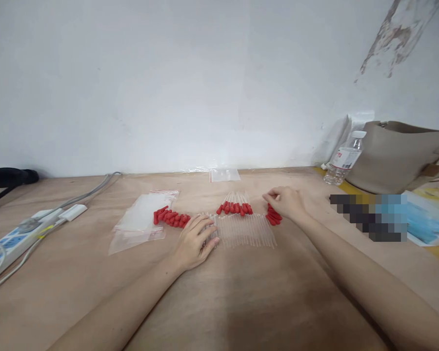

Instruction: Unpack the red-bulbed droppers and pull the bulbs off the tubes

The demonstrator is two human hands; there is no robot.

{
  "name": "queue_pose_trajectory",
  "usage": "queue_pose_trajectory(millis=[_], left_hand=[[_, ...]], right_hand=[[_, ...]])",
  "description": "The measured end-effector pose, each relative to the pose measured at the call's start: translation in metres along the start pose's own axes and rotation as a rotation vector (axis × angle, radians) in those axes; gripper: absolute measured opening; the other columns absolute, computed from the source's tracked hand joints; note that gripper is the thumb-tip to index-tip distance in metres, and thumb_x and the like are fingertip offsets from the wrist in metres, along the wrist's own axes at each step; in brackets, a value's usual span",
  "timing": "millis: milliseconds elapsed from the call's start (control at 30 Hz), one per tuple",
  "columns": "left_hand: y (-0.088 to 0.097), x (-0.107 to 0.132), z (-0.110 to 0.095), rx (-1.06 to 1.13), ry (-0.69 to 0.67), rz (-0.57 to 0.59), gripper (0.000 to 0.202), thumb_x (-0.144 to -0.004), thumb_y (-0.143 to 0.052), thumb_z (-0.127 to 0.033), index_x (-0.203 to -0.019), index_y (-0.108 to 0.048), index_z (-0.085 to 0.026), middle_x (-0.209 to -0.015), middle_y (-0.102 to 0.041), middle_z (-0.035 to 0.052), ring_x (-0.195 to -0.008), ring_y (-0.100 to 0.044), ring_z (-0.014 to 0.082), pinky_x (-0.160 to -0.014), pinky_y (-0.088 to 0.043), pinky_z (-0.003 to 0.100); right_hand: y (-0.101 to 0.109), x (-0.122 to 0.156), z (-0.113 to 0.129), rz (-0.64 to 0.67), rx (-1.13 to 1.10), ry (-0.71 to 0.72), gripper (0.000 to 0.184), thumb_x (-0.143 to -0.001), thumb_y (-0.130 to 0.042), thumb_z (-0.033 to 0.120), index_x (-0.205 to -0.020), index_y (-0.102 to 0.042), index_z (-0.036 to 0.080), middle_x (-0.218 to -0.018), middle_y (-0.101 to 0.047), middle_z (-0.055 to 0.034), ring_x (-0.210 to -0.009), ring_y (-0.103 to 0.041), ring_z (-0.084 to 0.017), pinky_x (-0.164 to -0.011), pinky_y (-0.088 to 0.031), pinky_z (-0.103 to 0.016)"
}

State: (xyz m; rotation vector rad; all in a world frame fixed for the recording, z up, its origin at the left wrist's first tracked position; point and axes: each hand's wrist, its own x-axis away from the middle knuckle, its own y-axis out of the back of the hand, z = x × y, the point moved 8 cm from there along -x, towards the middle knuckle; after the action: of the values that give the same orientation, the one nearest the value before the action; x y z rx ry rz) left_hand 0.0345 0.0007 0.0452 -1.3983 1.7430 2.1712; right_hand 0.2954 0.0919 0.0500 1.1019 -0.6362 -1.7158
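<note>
A row of thin clear tubes (245, 230) lies side by side on the wooden table. My left hand (195, 239) rests over the left end of this row, fingers stretched and slightly apart. Beyond the tubes lie several droppers (234, 207), red bulbs toward me and clear stems pointing to the wall. Above a small pile of loose red rubber bulbs (273, 215) is my right hand (286, 201), its thumb and fingertips pinched together; whatever they hold is too small to make out. More red bulbs (173, 218) form a heap left of my left hand.
Clear zip bags (137, 219) lie at the left, another zip bag (225, 175) by the wall. A power strip (14, 243) with cables sits far left. On the right are a water bottle (346, 158), a grey-beige bag (395, 156) and a blue packet (424, 222).
</note>
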Motion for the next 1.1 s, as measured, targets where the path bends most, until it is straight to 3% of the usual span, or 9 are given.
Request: queue_pose_trajectory(millis=[67,167,400,633,767,900,1000,1100], left_hand=[[-0.001,0.001,0.000,0.002,-0.008,0.005,0.021,-0.082,-0.051,-0.025,-0.100,-0.058,-0.018,-0.103,-0.059,0.0088,-0.109,-0.047,0.0235,-0.096,-0.037,0.045],[-0.003,0.002,0.001,0.004,-0.009,0.009,0.021,-0.082,-0.051,-0.024,-0.101,-0.058,-0.018,-0.104,-0.059,0.0088,-0.110,-0.047,0.0234,-0.098,-0.036,0.046],[-0.006,0.003,0.001,-0.003,0.005,0.036,0.021,-0.082,-0.051,-0.025,-0.101,-0.057,-0.017,-0.106,-0.058,0.0083,-0.111,-0.045,0.0232,-0.099,-0.034,0.046],[-0.006,0.003,0.003,-0.003,0.009,0.038,0.021,-0.083,-0.050,-0.025,-0.101,-0.058,-0.017,-0.106,-0.057,0.0085,-0.113,-0.044,0.0237,-0.099,-0.034,0.045],[-0.007,0.004,0.004,-0.006,0.010,0.036,0.022,-0.083,-0.050,-0.025,-0.102,-0.057,-0.018,-0.106,-0.057,0.0086,-0.112,-0.044,0.0241,-0.099,-0.035,0.046],[-0.007,0.004,0.005,-0.008,0.013,0.031,0.023,-0.082,-0.050,-0.025,-0.103,-0.056,-0.018,-0.107,-0.057,0.0087,-0.113,-0.044,0.0242,-0.099,-0.035,0.046],[-0.005,0.005,0.005,-0.010,0.013,0.003,0.030,-0.082,-0.050,-0.025,-0.111,-0.052,-0.018,-0.112,-0.054,0.0099,-0.115,-0.043,0.0249,-0.098,-0.035,0.047],[0.000,0.005,0.006,-0.022,0.029,-0.063,0.040,-0.082,-0.051,-0.024,-0.121,-0.044,-0.017,-0.121,-0.048,0.0124,-0.120,-0.038,0.0262,-0.097,-0.036,0.046]], right_hand=[[-0.015,-0.002,0.024,0.131,0.181,-0.012,0.029,-0.074,-0.046,0.041,-0.061,-0.063,0.022,-0.071,-0.065,-0.0034,-0.079,-0.056,-0.022,-0.079,-0.029,-0.042],[-0.037,-0.005,0.040,0.252,0.281,-0.090,0.031,-0.076,-0.044,0.037,-0.059,-0.062,0.019,-0.069,-0.064,-0.0068,-0.075,-0.057,-0.022,-0.077,-0.029,-0.041],[-0.057,-0.013,0.040,0.393,0.267,-0.191,0.013,-0.066,-0.052,0.024,-0.063,-0.064,0.019,-0.069,-0.064,-0.0075,-0.072,-0.059,-0.024,-0.069,-0.034,-0.038],[-0.061,-0.014,0.043,0.416,0.252,-0.245,0.013,-0.062,-0.054,0.018,-0.070,-0.065,0.017,-0.073,-0.064,-0.0093,-0.079,-0.059,-0.025,-0.071,-0.035,-0.038],[-0.056,-0.017,0.045,0.399,0.233,-0.246,0.012,-0.065,-0.053,0.019,-0.071,-0.064,0.017,-0.077,-0.064,-0.0095,-0.079,-0.058,-0.025,-0.072,-0.035,-0.038],[-0.033,-0.020,0.054,0.360,0.188,-0.196,0.018,-0.072,-0.050,0.028,-0.063,-0.061,0.017,-0.071,-0.063,-0.0081,-0.076,-0.057,-0.023,-0.072,-0.034,-0.037],[-0.013,-0.011,0.065,0.326,0.112,-0.098,0.029,-0.078,-0.045,0.036,-0.060,-0.059,0.019,-0.066,-0.061,-0.0034,-0.070,-0.056,-0.018,-0.071,-0.035,-0.033],[-0.004,0.013,0.074,0.266,-0.014,0.065,0.021,-0.080,-0.045,0.035,-0.077,-0.060,0.020,-0.074,-0.063,-0.0001,-0.069,-0.055,-0.013,-0.068,-0.036,-0.026]])
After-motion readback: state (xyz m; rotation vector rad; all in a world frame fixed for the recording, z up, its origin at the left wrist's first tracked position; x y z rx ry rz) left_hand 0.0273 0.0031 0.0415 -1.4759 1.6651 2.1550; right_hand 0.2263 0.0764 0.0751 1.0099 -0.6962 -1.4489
